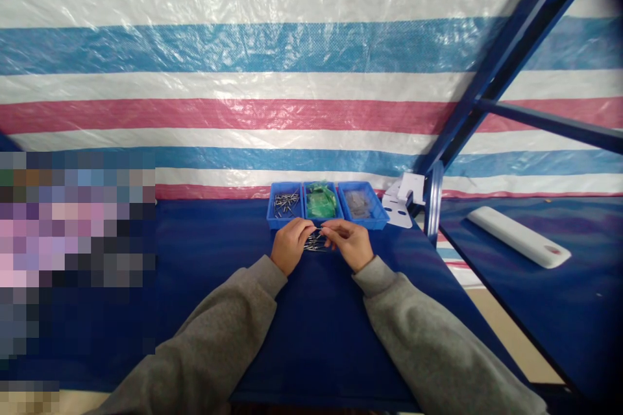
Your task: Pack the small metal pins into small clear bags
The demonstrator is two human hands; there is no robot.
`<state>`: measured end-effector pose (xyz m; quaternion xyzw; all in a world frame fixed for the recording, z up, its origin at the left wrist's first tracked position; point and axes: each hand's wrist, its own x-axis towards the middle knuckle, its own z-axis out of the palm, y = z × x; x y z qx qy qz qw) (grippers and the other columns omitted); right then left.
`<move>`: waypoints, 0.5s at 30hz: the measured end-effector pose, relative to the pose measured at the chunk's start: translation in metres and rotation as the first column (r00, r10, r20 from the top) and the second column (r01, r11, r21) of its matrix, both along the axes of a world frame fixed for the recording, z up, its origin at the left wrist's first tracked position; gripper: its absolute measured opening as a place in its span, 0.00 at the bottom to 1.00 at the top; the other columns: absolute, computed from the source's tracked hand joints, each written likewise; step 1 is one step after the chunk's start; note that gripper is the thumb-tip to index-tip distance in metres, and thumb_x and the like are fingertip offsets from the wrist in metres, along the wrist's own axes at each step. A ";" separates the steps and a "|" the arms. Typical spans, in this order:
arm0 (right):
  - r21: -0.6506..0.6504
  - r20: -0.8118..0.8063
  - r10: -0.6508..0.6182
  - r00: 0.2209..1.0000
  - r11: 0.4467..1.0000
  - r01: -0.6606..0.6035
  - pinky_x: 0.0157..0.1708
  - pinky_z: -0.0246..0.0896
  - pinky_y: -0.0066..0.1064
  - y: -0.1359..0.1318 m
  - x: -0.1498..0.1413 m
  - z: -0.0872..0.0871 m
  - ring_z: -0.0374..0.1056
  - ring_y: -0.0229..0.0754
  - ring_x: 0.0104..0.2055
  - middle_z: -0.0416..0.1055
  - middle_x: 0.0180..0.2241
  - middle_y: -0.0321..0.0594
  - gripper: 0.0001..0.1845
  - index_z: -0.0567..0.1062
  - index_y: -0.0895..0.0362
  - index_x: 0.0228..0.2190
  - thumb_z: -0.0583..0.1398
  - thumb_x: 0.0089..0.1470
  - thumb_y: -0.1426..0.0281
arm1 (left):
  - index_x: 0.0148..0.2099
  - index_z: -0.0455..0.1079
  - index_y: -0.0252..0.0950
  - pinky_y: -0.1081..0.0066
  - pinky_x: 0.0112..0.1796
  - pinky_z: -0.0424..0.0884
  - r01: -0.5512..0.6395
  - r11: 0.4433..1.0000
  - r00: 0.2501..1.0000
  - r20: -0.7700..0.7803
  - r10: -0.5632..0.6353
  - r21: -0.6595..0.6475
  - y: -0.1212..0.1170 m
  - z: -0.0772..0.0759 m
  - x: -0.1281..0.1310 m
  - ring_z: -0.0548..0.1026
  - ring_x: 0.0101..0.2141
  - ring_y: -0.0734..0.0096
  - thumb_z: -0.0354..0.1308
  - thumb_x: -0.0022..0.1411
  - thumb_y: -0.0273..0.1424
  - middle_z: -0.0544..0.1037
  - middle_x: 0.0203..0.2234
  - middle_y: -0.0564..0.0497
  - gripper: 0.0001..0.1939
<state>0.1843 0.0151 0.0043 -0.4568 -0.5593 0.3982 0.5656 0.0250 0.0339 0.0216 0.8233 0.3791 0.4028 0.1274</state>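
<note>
1. Landmark: the middle blue plastic tray (322, 184), holding a green plastic bag (321, 202). All places below are given relative to this tray.
2. Left hand (291, 245): just in front of the tray and slightly to its left, fingers curled inward, not clenched into a fist. Its fingertips (309, 227) pinch one end of a thin metal pin (319, 229).
3. Right hand (348, 244): just in front of the tray and slightly to its right, also curved inward. Its fingertips (325, 228) meet the pin from the other side. The pin is very small in view; it appears to be held by both hands.
4. Pin position: directly in front of the tray's near wall, between the two hands and held above the cloth.
5. A loose pile of metal pins (315, 244) lies on the blue cloth tabletop (311, 343), in front of the tray, directly below the fingers and partly hidden by them.
6. Left of the tray, touching it: a blue tray (277, 224) containing similar metal pins (285, 204).
7. Right of the tray, touching it: a blue tray (376, 224) containing grey items, too blurred to identify (359, 205).
8. Further right of the tray: a white angled bracket (396, 211), beside the right-hand tray.
</note>
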 end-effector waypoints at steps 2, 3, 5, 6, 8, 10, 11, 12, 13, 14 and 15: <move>0.015 0.032 0.006 0.999 1.000 -0.007 0.19 0.63 0.28 -0.001 -0.001 -0.001 0.67 0.38 0.21 0.71 0.20 0.38 0.17 0.74 0.60 0.31 0.61 0.45 0.58 | 0.36 0.69 0.36 0.73 0.36 0.66 -0.024 1.000 1.000 0.000 0.024 0.016 -0.001 -0.003 -0.002 0.72 0.32 0.71 0.46 0.64 0.33 0.73 0.28 0.49 0.12; 0.024 0.055 0.004 0.998 1.000 -0.006 0.20 0.63 0.28 -0.001 -0.002 -0.001 0.67 0.38 0.21 0.71 0.20 0.38 0.17 0.75 0.59 0.31 0.61 0.45 0.58 | 0.36 0.69 0.35 0.73 0.36 0.66 -0.032 0.999 0.999 0.002 0.032 0.025 -0.001 -0.005 -0.004 0.72 0.31 0.71 0.46 0.64 0.33 0.73 0.28 0.49 0.12; 0.044 0.120 -0.017 0.993 0.999 0.012 0.20 0.62 0.27 -0.002 -0.002 -0.001 0.67 0.37 0.21 0.71 0.21 0.37 0.16 0.74 0.58 0.30 0.59 0.47 0.57 | 0.36 0.70 0.35 0.73 0.35 0.66 -0.031 0.999 1.000 0.007 0.031 0.043 -0.001 -0.007 -0.005 0.72 0.30 0.72 0.46 0.63 0.33 0.74 0.27 0.49 0.12; 0.059 0.159 -0.039 0.986 0.998 0.030 0.20 0.62 0.27 -0.003 -0.001 0.000 0.66 0.37 0.20 0.71 0.20 0.37 0.16 0.74 0.58 0.30 0.58 0.49 0.57 | 0.36 0.70 0.35 0.73 0.35 0.67 -0.023 0.998 1.000 0.012 0.022 0.054 -0.002 -0.007 -0.006 0.72 0.30 0.72 0.47 0.63 0.33 0.74 0.27 0.49 0.12; 0.099 0.251 -0.081 0.965 0.993 0.058 0.21 0.60 0.26 -0.004 -0.001 0.001 0.65 0.35 0.19 0.70 0.20 0.35 0.16 0.74 0.57 0.29 0.56 0.51 0.57 | 0.36 0.70 0.35 0.72 0.36 0.67 -0.003 0.996 0.999 0.038 -0.001 0.090 -0.002 -0.008 -0.006 0.72 0.31 0.72 0.48 0.63 0.33 0.75 0.28 0.49 0.11; 0.146 0.340 -0.114 0.933 0.987 0.067 0.22 0.58 0.25 -0.004 0.000 0.003 0.64 0.34 0.18 0.69 0.18 0.34 0.16 0.73 0.57 0.25 0.54 0.53 0.58 | 0.36 0.71 0.35 0.72 0.37 0.67 0.014 0.991 0.997 0.079 -0.025 0.134 -0.002 -0.008 -0.006 0.73 0.31 0.72 0.50 0.62 0.32 0.75 0.28 0.49 0.10; 0.166 0.379 -0.126 0.917 0.984 0.067 0.22 0.57 0.25 -0.005 0.000 0.004 0.63 0.34 0.18 0.67 0.17 0.34 0.17 0.72 0.57 0.24 0.53 0.54 0.59 | 0.35 0.71 0.35 0.73 0.37 0.67 0.020 0.988 0.994 0.100 -0.036 0.151 -0.002 -0.008 -0.006 0.73 0.31 0.72 0.50 0.62 0.32 0.75 0.28 0.50 0.09; 0.182 0.410 -0.137 0.902 0.981 0.066 0.22 0.56 0.25 -0.005 0.000 0.005 0.62 0.34 0.18 0.66 0.16 0.33 0.18 0.71 0.57 0.23 0.53 0.55 0.59 | 0.35 0.71 0.35 0.73 0.36 0.67 0.025 0.987 0.992 0.116 -0.044 0.161 -0.002 -0.008 -0.005 0.73 0.31 0.73 0.51 0.61 0.31 0.75 0.28 0.50 0.09; 0.195 0.432 -0.147 0.890 0.979 0.067 0.22 0.55 0.25 -0.005 0.000 0.005 0.61 0.33 0.18 0.65 0.16 0.33 0.18 0.71 0.57 0.22 0.52 0.55 0.60 | 0.34 0.71 0.35 0.73 0.36 0.67 0.029 0.986 0.991 0.125 -0.050 0.164 -0.002 -0.008 -0.005 0.73 0.31 0.73 0.51 0.61 0.31 0.75 0.27 0.50 0.08; 0.205 0.447 -0.156 0.881 0.976 0.069 0.21 0.54 0.25 -0.006 0.000 0.005 0.61 0.33 0.18 0.65 0.16 0.33 0.19 0.70 0.57 0.21 0.51 0.56 0.60 | 0.33 0.71 0.35 0.74 0.35 0.67 0.029 0.986 0.990 0.128 -0.050 0.162 -0.002 -0.008 -0.005 0.73 0.30 0.74 0.51 0.61 0.31 0.75 0.27 0.50 0.08; 0.213 0.457 -0.161 0.875 0.975 0.068 0.22 0.54 0.24 -0.006 0.000 0.006 0.61 0.33 0.18 0.64 0.15 0.33 0.19 0.70 0.57 0.20 0.51 0.56 0.60 | 0.33 0.71 0.35 0.74 0.34 0.67 0.023 0.987 0.991 0.128 -0.044 0.159 -0.002 -0.008 -0.005 0.72 0.29 0.74 0.52 0.61 0.31 0.75 0.26 0.51 0.08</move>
